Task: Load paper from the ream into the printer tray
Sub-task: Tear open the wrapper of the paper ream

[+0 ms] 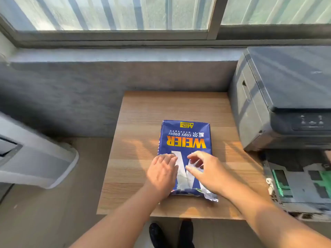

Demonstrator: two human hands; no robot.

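1. Ream [185, 138] of copy paper in a blue wrapper lies flat near the middle of the wooden bench [141, 111], its printing upside down from where the person stands and its near end close to the bench's front edge.
2. The left hand [162, 173] rests palm down on the ream's near left part, fingers spread flat, gripping nothing.
3. The right hand [206, 171] sits over the near right part, fingers curled and pinching at the wrapper by the big white letter; I cannot tell how firm the hold is.
4. The wrapper's near right corner is crumpled and silvery, jutting toward the front edge.
5. The printer [284, 97] stands at the bench's right edge, well apart from the ream.
6. Its tray [300, 190] is pulled out below, toward the person, green guides showing.
7. Bare wood lies open behind the ream and on both sides.
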